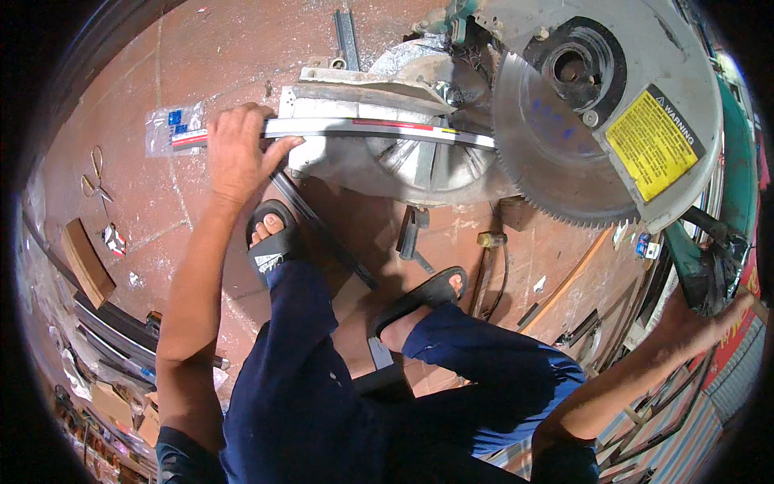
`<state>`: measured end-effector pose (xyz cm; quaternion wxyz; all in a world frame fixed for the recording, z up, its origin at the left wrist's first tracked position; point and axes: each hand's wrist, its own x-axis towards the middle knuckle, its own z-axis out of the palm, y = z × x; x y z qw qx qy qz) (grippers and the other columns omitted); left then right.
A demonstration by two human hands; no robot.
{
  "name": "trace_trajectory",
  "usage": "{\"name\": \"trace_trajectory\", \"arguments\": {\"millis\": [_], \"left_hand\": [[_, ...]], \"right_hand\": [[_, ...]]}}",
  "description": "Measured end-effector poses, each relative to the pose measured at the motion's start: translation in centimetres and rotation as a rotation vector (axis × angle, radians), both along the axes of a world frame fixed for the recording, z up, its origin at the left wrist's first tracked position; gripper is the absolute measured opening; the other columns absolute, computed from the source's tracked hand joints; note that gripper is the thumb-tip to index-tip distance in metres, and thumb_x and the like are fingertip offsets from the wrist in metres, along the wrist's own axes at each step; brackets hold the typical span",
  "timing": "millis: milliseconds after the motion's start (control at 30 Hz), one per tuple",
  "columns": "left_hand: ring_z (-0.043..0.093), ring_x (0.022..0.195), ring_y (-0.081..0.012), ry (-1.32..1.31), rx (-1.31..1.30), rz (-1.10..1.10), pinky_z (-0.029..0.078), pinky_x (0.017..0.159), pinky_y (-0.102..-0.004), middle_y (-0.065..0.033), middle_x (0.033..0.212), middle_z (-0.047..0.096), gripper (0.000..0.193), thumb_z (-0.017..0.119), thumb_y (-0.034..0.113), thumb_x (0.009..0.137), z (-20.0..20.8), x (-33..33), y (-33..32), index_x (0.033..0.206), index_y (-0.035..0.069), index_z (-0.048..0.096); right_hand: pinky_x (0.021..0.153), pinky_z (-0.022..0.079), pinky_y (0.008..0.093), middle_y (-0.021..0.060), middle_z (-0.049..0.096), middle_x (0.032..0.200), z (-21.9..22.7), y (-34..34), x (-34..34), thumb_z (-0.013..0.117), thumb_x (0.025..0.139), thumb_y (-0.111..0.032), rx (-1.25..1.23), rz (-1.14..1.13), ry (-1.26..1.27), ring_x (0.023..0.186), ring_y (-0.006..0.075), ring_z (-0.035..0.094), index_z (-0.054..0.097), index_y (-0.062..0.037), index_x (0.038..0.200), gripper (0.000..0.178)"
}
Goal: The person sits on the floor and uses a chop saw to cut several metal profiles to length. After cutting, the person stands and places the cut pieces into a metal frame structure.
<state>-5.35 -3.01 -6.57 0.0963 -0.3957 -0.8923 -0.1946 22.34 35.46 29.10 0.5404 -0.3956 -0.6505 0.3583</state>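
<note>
Clasps in the nearer left hand [238,153] a strip [355,127] lying lengthwise, mostly rightward of that grip, across the saw base [339,161] toward the blade [540,173], with the right hand [724,319] at the handle [692,273], closure unclear.

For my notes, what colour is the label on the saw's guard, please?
The label is mostly yellow with a dark band; best in head view.
</note>
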Motion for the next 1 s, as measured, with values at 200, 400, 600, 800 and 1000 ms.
{"name": "trace_trajectory", "arguments": {"millis": [200, 400, 600, 800, 1000], "left_hand": [[0.07, 0.1, -0.0318, -0.082, -0.124, 0.13, 0.049, 0.091, -0.0465, -0.014, 0.099, 0.075, 0.081, 0.075, 0.081, 0.079, 0.9, -2.5, 2.1, 0.101, 0.003, 0.073], [0.072, 0.108, -0.0342, -0.074, -0.224, 0.168, 0.047, 0.095, -0.0513, -0.0175, 0.108, 0.078, 0.107, 0.066, 0.095, 0.076, 1.3, -1.0, 6.2, 0.124, 0.0, 0.076], [0.073, 0.111, -0.0342, -0.148, -0.259, 0.182, 0.046, 0.1, -0.0493, -0.019, 0.109, 0.079, 0.108, 0.066, 0.094, 0.076, 2.2, -1.1, 6.4, 0.126, -0.001, 0.076], [0.073, 0.111, -0.0337, -0.174, -0.305, 0.179, 0.045, 0.101, -0.0493, -0.018, 0.109, 0.079, 0.107, 0.066, 0.094, 0.076, 2.6, -1.3, 6.6, 0.126, -0.001, 0.076], [0.072, 0.111, -0.0331, -0.22, -0.323, 0.187, 0.045, 0.1, -0.0501, -0.0166, 0.115, 0.079, 0.108, 0.067, 0.093, 0.077, 3.6, -1.2, 6.3, 0.131, 0.0, 0.074]], "right_hand": [[0.099, 0.065, 0.0488, 0.0295, 0.065, 0.143, 1.9, -2.0, -2.8, 0.052, 0.113, -0.046, 0.06, 0.229, -0.325, 0.123, 0.0363, 0.072, 0.058, 0.0073, 0.15, 0.065], [0.109, 0.059, 0.0562, 0.0341, 0.058, 0.151, 2.2, -0.7, -1.5, 0.056, 0.112, -0.03, -0.33, 0.423, -0.064, 0.134, 0.0433, 0.065, 0.05, 0.0087, 0.155, 0.058], [0.126, 0.04, 0.0609, 0.0396, 0.038, 0.164, -1.5, -2.6, 0.2, 0.059, 0.108, -0.009, -0.256, 0.596, 0.117, 0.149, 0.0519, 0.046, 0.037, 0.0135, 0.16, 0.06], [0.132, 0.031, 0.0606, 0.0346, 0.043, 0.163, 0.1, 2.0, 1.0, 0.052, 0.112, -0.01, -0.505, 0.932, 0.386, 0.15, 0.0465, 0.047, 0.039, 0.012, 0.159, 0.054], [0.12, 0.048, 0.0568, 0.0285, 0.061, 0.148, 0.5, 2.2, 2.5, 0.061, 0.109, -0.042, -0.557, 0.786, 0.092, 0.137, 0.0425, 0.062, 0.051, 0.0073, 0.153, 0.067]]}}
